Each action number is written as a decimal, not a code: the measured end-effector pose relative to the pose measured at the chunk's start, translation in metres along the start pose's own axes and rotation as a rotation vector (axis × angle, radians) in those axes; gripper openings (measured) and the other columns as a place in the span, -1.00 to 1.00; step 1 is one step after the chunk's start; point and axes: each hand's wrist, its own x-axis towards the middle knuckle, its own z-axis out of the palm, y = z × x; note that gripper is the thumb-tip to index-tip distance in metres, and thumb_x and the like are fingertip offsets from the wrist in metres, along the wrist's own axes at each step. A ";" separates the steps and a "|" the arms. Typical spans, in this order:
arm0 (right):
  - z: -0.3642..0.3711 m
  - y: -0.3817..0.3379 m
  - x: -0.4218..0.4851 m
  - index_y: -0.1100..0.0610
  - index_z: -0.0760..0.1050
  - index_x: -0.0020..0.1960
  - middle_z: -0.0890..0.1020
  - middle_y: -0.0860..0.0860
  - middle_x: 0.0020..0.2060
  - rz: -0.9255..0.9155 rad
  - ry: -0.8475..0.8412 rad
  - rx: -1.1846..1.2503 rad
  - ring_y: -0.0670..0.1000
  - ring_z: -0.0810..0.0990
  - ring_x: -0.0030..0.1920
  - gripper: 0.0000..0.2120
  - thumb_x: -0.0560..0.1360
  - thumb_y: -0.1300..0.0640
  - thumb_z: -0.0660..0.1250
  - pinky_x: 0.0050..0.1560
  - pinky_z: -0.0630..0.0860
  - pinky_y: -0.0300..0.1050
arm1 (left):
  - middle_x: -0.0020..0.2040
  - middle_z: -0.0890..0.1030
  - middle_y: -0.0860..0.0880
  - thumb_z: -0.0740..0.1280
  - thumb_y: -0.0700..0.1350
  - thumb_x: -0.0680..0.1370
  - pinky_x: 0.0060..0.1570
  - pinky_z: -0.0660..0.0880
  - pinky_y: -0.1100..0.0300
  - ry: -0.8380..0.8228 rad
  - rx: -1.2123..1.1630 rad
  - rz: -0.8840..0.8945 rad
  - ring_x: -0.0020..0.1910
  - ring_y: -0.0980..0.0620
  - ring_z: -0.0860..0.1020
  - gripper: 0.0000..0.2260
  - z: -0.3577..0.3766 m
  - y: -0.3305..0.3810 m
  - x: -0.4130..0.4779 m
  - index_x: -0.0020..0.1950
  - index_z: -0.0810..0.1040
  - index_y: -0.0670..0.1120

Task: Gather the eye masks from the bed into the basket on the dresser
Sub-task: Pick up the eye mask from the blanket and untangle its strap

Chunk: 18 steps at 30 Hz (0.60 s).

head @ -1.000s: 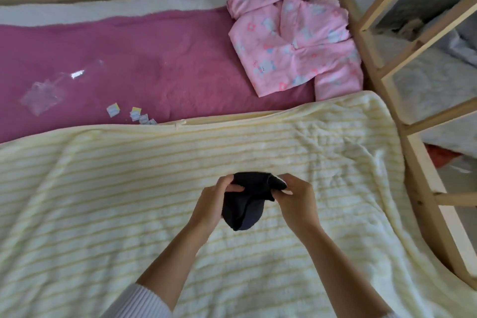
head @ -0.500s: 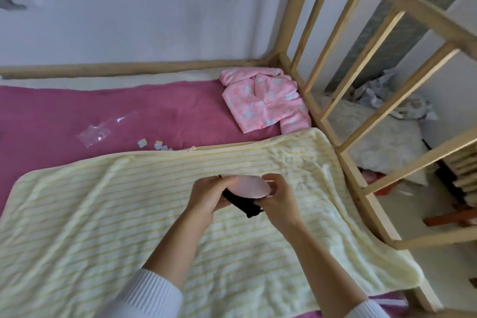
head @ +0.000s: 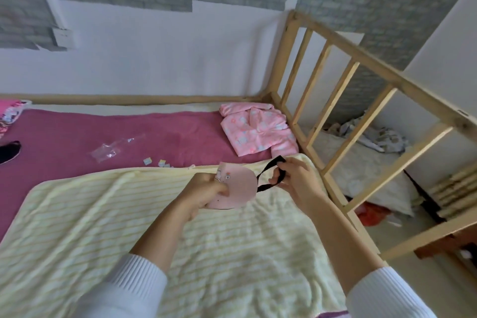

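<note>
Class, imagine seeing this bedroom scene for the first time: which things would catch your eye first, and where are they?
First, the pink eye mask held up at centre above the yellow striped blanket, the left hand pinching it while the right hand has a grip on its black strap. Behind lies the pink pyjama top in the bed's corner by the wooden rail.

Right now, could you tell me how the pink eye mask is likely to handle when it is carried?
The pink eye mask bends in the left hand, so probably soft and floppy. Its black strap loops slack around the right hand, so it may dangle and snag. It seems light.
</note>
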 end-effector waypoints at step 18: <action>-0.040 -0.008 -0.031 0.07 0.28 0.03 0.74 0.10 -0.36 -0.049 -0.478 -1.008 0.07 0.70 -0.27 -0.75 0.38 0.23 0.21 -0.22 0.49 -0.01 | -0.42 0.44 0.00 0.35 -0.12 0.36 -0.39 0.31 0.15 0.604 -0.010 0.274 -0.40 0.00 0.39 -0.83 0.023 0.025 -0.034 -0.35 0.51 -0.21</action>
